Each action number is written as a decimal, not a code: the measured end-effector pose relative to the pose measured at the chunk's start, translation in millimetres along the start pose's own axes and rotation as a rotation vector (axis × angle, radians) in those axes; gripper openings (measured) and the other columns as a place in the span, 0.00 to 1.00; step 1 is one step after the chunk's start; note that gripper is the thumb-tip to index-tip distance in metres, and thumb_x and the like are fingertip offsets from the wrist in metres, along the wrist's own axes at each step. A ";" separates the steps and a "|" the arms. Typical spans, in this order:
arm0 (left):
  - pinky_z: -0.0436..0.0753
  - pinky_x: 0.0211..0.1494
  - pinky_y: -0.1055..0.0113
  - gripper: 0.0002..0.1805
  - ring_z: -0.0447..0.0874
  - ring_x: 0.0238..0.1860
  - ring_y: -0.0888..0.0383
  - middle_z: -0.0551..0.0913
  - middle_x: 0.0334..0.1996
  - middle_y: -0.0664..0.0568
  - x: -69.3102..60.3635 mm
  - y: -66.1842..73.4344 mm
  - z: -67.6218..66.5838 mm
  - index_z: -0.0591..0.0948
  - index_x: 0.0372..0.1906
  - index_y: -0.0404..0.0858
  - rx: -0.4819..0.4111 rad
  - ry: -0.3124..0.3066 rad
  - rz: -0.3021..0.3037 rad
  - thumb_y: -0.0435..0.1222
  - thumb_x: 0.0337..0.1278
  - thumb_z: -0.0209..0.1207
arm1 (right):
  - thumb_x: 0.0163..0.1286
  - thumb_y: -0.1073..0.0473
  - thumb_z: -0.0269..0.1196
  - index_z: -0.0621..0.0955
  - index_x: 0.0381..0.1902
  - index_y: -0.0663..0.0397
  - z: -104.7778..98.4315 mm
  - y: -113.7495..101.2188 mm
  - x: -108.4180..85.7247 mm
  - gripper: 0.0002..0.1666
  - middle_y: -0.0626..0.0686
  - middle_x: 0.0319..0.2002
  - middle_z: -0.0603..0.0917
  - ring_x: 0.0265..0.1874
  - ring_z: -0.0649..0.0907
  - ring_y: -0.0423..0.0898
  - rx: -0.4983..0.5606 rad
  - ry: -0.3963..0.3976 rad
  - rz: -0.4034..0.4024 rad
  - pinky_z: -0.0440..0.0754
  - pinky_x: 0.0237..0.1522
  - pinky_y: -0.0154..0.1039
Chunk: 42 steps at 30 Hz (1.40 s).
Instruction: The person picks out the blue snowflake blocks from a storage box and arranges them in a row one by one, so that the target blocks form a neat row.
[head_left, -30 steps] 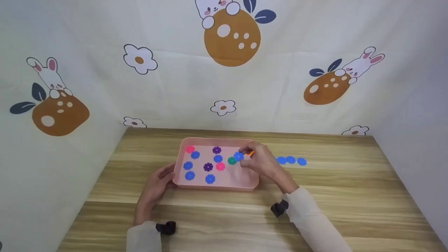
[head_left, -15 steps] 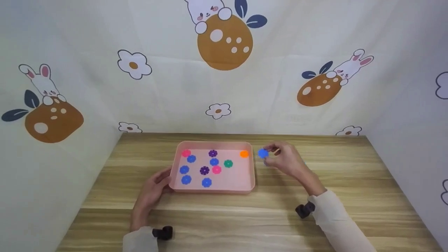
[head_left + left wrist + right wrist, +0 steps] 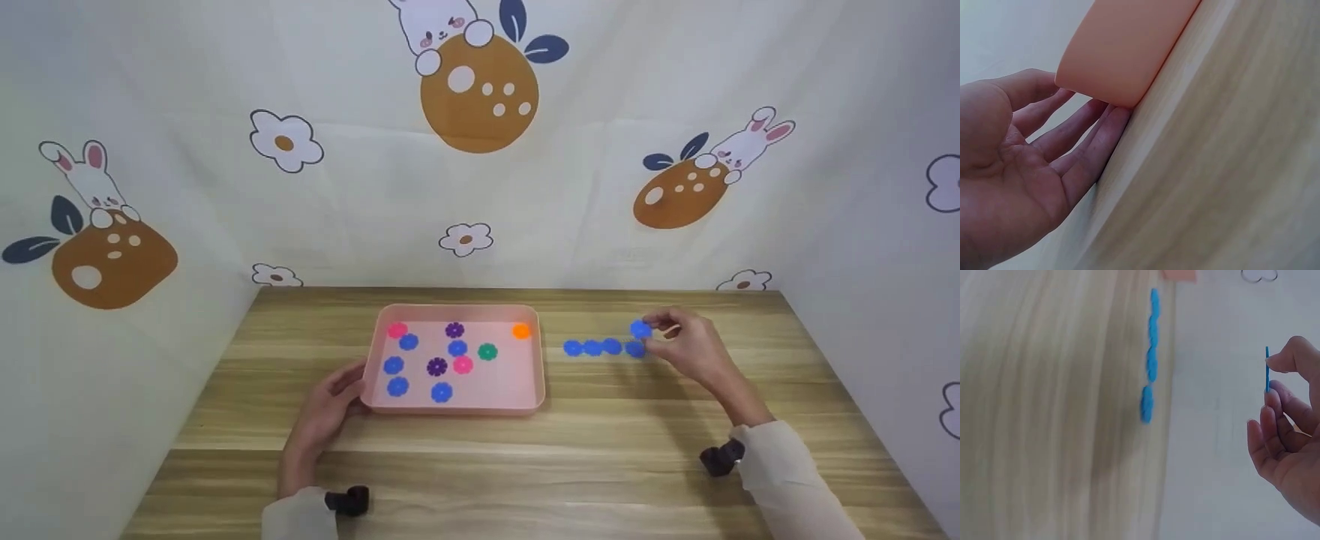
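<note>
Pinching one blue flower piece [image 3: 641, 328] between thumb and fingertips of the right hand [image 3: 694, 349], just above the right end of a row of four blue pieces [image 3: 592, 347]. Seems to be adding to that row, maybe about halfway, with five more blue pieces [image 3: 397, 386] lying in the pink tray [image 3: 506, 382]. Likely calls for lowering the held one gently, laying it flat beside the row's end, and letting go without a bump. Touching the tray's left end with the left hand [image 3: 334, 397], fingers loose and not wrapped around it, perhaps to keep it from sliding. Also in there, see two pink pieces [image 3: 463, 365], two purple pieces [image 3: 437, 367], one green piece [image 3: 487, 352] and one orange piece [image 3: 521, 331]. Underneath it all, see a stripy wood table [image 3: 525, 480]. Behind and on both sides, see pale walls [image 3: 360, 202] with bunnies [image 3: 739, 150], orange fruits [image 3: 480, 124] and white flowers [image 3: 466, 239].
</note>
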<state>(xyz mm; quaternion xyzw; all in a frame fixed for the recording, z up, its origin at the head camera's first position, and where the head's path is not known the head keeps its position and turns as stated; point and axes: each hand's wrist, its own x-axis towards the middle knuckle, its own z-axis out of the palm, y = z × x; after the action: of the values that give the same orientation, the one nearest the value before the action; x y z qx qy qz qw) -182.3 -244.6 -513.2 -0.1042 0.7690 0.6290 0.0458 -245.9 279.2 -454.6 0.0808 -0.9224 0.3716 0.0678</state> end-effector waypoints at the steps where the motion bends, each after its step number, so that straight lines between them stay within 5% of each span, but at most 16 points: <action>1: 0.87 0.53 0.65 0.24 0.82 0.60 0.50 0.73 0.70 0.38 0.0 0.2 -0.3 0.70 0.72 0.39 0.007 0.000 -0.001 0.35 0.76 0.51 | 0.61 0.64 0.68 0.83 0.50 0.65 -0.9 5.7 -0.3 0.19 0.61 0.46 0.88 0.46 0.84 0.55 0.000 -0.002 0.014 0.79 0.43 0.23; 10: 0.86 0.54 0.64 0.24 0.83 0.59 0.49 0.72 0.71 0.38 0.3 1.1 -1.6 0.69 0.73 0.40 0.028 -0.011 0.011 0.36 0.76 0.51 | 0.62 0.62 0.67 0.82 0.51 0.66 -4.3 52.0 1.7 0.20 0.64 0.48 0.86 0.49 0.84 0.55 -0.021 -0.075 0.134 0.83 0.47 0.34; 19: 0.87 0.52 0.66 0.24 0.83 0.59 0.50 0.73 0.70 0.37 -2.7 -4.3 -1.6 0.69 0.72 0.38 0.000 -0.017 0.023 0.34 0.76 0.50 | 0.65 0.60 0.68 0.81 0.52 0.67 -1.1 75.9 12.2 0.21 0.64 0.49 0.86 0.48 0.83 0.51 0.025 -0.168 0.213 0.79 0.40 0.22; 24: 0.87 0.51 0.67 0.24 0.84 0.56 0.51 0.73 0.69 0.36 -2.3 -3.6 -1.2 0.69 0.72 0.35 -0.015 -0.018 0.031 0.34 0.75 0.51 | 0.62 0.63 0.68 0.82 0.50 0.68 0.6 77.1 12.0 0.19 0.63 0.46 0.86 0.45 0.83 0.48 -0.003 -0.190 0.186 0.79 0.40 0.23; 35: 0.85 0.58 0.63 0.25 0.82 0.60 0.51 0.72 0.71 0.41 -4.9 -5.1 -1.5 0.68 0.73 0.42 0.037 -0.025 -0.021 0.38 0.77 0.50 | 0.67 0.62 0.66 0.79 0.55 0.69 0.8 73.1 8.1 0.21 0.66 0.51 0.84 0.50 0.83 0.55 -0.041 -0.285 0.159 0.83 0.54 0.47; 42: 0.85 0.57 0.61 0.24 0.82 0.60 0.49 0.72 0.71 0.40 -2.4 -0.8 -0.9 0.70 0.72 0.40 0.014 -0.019 -0.005 0.36 0.77 0.50 | 0.68 0.61 0.66 0.76 0.61 0.70 -3.3 37.5 15.7 0.27 0.69 0.56 0.81 0.57 0.79 0.63 -0.027 -0.244 0.086 0.79 0.60 0.58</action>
<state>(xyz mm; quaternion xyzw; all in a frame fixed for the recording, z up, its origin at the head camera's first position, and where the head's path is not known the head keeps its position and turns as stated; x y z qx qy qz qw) -179.7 -245.4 -513.3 -0.0997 0.7727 0.6245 0.0555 -268.5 306.6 -474.7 0.0849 -0.9314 0.3489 -0.0600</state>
